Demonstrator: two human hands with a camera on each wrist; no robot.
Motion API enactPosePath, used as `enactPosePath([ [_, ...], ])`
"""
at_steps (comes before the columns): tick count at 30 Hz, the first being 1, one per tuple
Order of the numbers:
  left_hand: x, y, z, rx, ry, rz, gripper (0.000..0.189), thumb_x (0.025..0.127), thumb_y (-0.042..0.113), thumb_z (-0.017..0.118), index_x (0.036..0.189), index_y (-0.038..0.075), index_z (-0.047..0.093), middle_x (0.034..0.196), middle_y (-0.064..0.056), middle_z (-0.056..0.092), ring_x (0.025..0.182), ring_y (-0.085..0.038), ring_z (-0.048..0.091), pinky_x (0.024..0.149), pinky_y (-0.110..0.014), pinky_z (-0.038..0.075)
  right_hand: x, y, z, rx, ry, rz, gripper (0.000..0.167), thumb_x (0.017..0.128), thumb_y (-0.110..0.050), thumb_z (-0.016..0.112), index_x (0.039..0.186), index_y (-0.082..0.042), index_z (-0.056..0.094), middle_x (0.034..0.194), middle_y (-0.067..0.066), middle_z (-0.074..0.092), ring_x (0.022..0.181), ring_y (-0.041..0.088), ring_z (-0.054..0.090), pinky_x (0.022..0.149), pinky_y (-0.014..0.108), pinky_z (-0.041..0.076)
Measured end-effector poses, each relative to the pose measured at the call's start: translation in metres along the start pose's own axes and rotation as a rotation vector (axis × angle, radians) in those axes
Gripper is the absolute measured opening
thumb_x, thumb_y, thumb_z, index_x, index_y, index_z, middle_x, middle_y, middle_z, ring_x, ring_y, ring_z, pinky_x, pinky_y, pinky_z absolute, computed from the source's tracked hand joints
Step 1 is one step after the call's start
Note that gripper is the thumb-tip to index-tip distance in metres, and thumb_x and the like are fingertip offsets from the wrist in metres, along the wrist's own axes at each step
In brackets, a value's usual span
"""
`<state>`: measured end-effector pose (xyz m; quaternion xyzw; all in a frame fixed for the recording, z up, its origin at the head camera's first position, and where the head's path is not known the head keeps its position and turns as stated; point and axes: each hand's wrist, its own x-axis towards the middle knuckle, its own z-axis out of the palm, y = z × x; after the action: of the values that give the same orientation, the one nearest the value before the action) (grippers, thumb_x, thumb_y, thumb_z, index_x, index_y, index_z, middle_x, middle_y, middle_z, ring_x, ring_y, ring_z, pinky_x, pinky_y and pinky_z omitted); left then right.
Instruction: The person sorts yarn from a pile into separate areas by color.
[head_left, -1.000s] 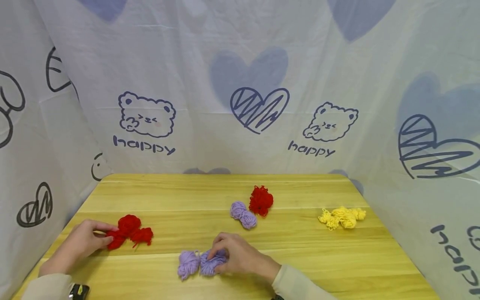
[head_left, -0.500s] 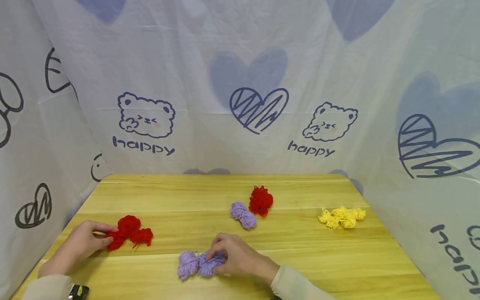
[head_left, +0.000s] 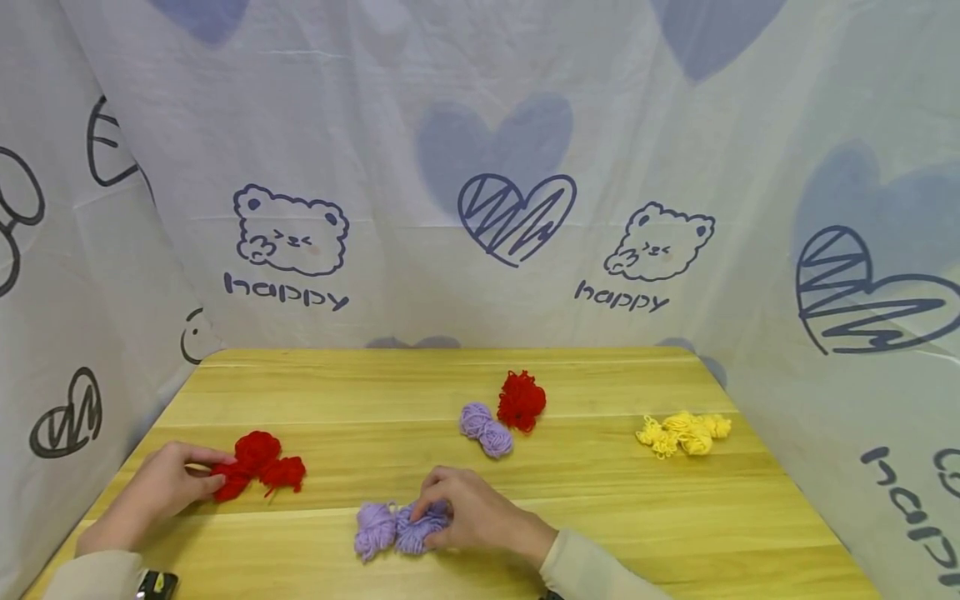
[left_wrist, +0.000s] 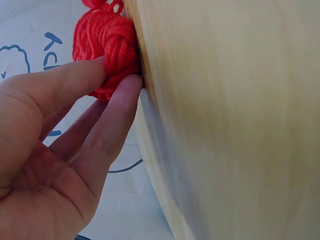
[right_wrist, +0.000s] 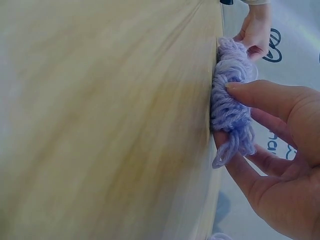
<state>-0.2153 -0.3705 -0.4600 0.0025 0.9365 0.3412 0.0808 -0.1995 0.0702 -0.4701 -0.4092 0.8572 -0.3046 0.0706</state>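
Note:
At the table's left, my left hand (head_left: pixel 167 482) pinches a ball of red yarn (head_left: pixel 231 481) between thumb and fingers; the left wrist view shows its looped strands (left_wrist: pixel 106 37) close up. Two more red yarn balls sit against it, one behind (head_left: pixel 257 451) and one to the right (head_left: pixel 283 473). Near the front middle, my right hand (head_left: pixel 474 512) grips a purple yarn ball (head_left: pixel 417 531), thumb and fingers on opposite sides of it. A paler purple yarn ball (head_left: pixel 375 530) lies right beside it on the left. Loose loops (right_wrist: pixel 235 145) hang from the gripped ball in the right wrist view.
Further back on the wooden table (head_left: pixel 337 400) lie two purple yarn balls (head_left: pixel 486 430) side by side, with red yarn (head_left: pixel 522 402) next to them. A yellow yarn cluster (head_left: pixel 684 435) lies at the right. Printed cloth (head_left: pixel 420 275) stands behind and at both sides.
My right hand and its purple yarn ball have shifted slightly left, narrowing the gap to the paler purple ball. My left hand keeps its hold on the red yarn, practically still.

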Motion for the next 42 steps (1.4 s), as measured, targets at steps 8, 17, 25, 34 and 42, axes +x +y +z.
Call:
enactPosePath([
  [8, 0.0006, 0.0005, -0.0006, 0.004, 0.006, 0.0, 0.033, 0.088, 0.006, 0.076, 0.118, -0.006, 0.073, 0.113, -0.029, 0.073, 0.081, -0.014, 0.072, 0.063, -0.025, 0.057, 0.0005, -0.0013, 0.0, -0.017, 0.002, -0.001, 0.025, 0.078, -0.016, 0.09, 0.101, -0.019, 0.081, 0.109, -0.005, 0.068, 0.09, -0.003, 0.054, 0.076, 0.01, 0.046],
  [17, 0.0001, -0.0013, 0.0013, 0.007, 0.008, 0.004, 0.033, 0.088, 0.006, 0.076, 0.118, -0.006, 0.073, 0.112, -0.029, 0.073, 0.079, -0.013, 0.072, 0.063, -0.025, 0.057, 0.0012, -0.0022, 0.0013, -0.022, -0.001, 0.002, 0.025, 0.078, -0.016, 0.09, 0.101, -0.019, 0.081, 0.109, -0.005, 0.068, 0.091, -0.003, 0.055, 0.077, 0.01, 0.046],
  [25, 0.0009, -0.0001, 0.0, 0.02, 0.009, -0.005, 0.033, 0.088, 0.007, 0.076, 0.118, -0.006, 0.074, 0.114, -0.029, 0.073, 0.081, -0.015, 0.072, 0.063, -0.024, 0.057, 0.0015, -0.0012, 0.0019, -0.022, 0.0, -0.006, 0.025, 0.078, -0.016, 0.09, 0.101, -0.019, 0.081, 0.108, -0.005, 0.068, 0.089, -0.003, 0.054, 0.076, 0.009, 0.046],
  [34, 0.0003, 0.0006, -0.001, 0.016, 0.001, -0.002, 0.033, 0.088, 0.006, 0.076, 0.119, -0.006, 0.073, 0.115, -0.03, 0.072, 0.083, -0.015, 0.073, 0.064, -0.025, 0.057, 0.0017, -0.0016, 0.0011, -0.013, -0.005, -0.007, 0.025, 0.078, -0.016, 0.09, 0.102, -0.019, 0.081, 0.108, -0.005, 0.068, 0.09, -0.003, 0.055, 0.077, 0.01, 0.046],
  [42, 0.0002, 0.0014, 0.0006, 0.024, 0.006, 0.001, 0.033, 0.089, 0.005, 0.076, 0.119, -0.007, 0.072, 0.114, -0.031, 0.072, 0.083, -0.016, 0.073, 0.064, -0.024, 0.058, -0.0006, -0.0005, -0.0046, 0.059, -0.019, 0.004, 0.033, 0.08, -0.026, 0.09, 0.111, -0.019, 0.079, 0.112, -0.005, 0.069, 0.095, -0.001, 0.058, 0.078, 0.013, 0.052],
])
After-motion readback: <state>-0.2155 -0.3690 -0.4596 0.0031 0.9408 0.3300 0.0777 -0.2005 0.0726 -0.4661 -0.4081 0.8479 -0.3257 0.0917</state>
